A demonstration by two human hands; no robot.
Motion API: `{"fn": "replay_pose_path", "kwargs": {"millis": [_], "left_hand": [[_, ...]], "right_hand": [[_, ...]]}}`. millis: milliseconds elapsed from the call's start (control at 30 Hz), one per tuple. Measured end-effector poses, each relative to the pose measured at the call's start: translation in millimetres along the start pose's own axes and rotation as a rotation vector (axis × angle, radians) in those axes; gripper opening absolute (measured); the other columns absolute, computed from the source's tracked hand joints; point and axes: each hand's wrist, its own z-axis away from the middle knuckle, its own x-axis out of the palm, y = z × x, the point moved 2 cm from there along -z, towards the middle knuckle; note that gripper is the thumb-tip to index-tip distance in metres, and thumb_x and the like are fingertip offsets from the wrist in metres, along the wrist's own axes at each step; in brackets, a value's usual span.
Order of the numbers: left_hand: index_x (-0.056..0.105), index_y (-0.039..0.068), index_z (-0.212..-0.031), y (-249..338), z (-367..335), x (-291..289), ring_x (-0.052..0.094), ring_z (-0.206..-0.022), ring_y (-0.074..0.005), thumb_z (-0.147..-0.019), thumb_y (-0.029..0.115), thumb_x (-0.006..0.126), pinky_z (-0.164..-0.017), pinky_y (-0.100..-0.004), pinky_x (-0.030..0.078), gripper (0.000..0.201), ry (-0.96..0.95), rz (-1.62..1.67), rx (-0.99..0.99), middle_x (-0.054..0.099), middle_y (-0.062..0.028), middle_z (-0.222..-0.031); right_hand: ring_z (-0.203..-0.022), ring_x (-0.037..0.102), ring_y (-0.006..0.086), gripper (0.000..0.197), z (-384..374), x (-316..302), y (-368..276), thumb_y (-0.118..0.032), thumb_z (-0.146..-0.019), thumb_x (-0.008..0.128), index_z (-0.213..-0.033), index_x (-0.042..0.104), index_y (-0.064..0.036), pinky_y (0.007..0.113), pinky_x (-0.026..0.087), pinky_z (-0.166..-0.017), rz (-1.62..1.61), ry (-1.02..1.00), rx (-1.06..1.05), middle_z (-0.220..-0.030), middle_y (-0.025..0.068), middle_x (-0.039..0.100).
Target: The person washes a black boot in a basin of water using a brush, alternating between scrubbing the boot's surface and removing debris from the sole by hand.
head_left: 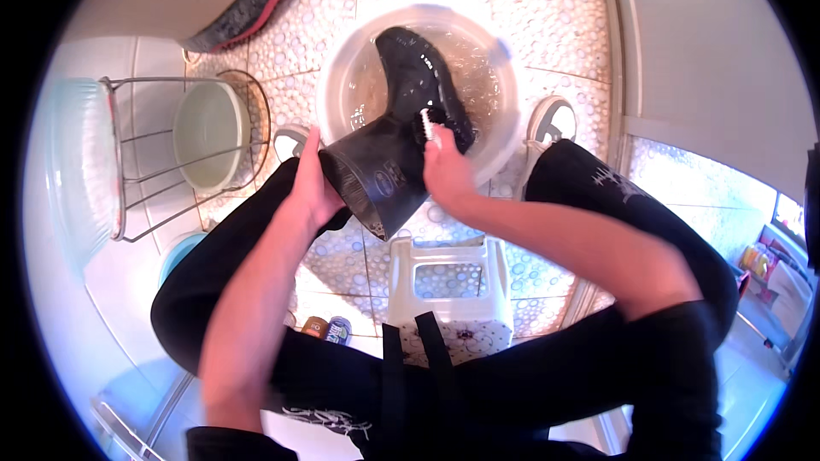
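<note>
A black rubber boot (408, 85) lies slanted across a round pale basin (335, 77) of murky water. Its foot end is over the water and its wide shaft opening points toward me. My left hand (314, 188) grips the boot at the rim of the shaft, with some fingers hidden behind it. In my right hand (448, 169) is a small brush (429, 124) with a white part and dark bristles, pressed against the boot near the ankle. Wet highlights shine on the foot of the boot.
A white plastic stool (494, 277) stands between my legs. On the left are a wire rack (166, 177) and a pale green bucket (212, 132). Two small containers (327, 329) stand behind my left leg, and a door panel (709, 43) rises at the right.
</note>
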Motion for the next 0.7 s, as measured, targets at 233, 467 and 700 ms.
{"fn": "replay_pose_path", "kwargs": {"millis": [233,467,700], "left_hand": [[0.05,0.007,-0.145,-24,20,-1,0.052,-0.135,-0.0349,-0.1,0.074,0.018,-0.114,-0.0526,0.038,0.087,0.117,0.199,0.126,0.054,-0.0145,-0.148],[0.063,0.005,-0.126,-62,-57,-71,0.07,-0.107,-0.0271,-0.108,0.026,0.04,-0.096,-0.0395,0.057,0.036,-0.094,0.224,0.155,0.071,-0.0106,-0.122],[0.066,0.004,-0.122,-99,-94,-9,0.07,-0.1,-0.0274,-0.105,0.031,0.051,-0.09,-0.045,0.059,0.035,-0.323,0.357,0.126,0.072,-0.0128,-0.113]], "right_hand": [[-0.095,0.062,0.0546,0.035,73,14,-43,-0.024,-0.102,0.054,-0.136,0.051,-0.0151,0.058,0.05,-0.08,-0.118,-0.31,-0.152,-0.093,0.033,0.067],[-0.084,0.065,0.0517,0.038,65,14,2,-0.022,-0.102,0.057,-0.139,0.053,-0.0132,0.057,0.05,-0.072,-0.093,-0.047,-0.174,-0.085,0.0309,0.066],[-0.087,0.065,0.0506,0.038,26,17,6,-0.023,-0.103,0.056,-0.139,0.054,-0.013,0.056,0.051,-0.076,0.191,-0.048,-0.294,-0.086,0.0295,0.067]]}}
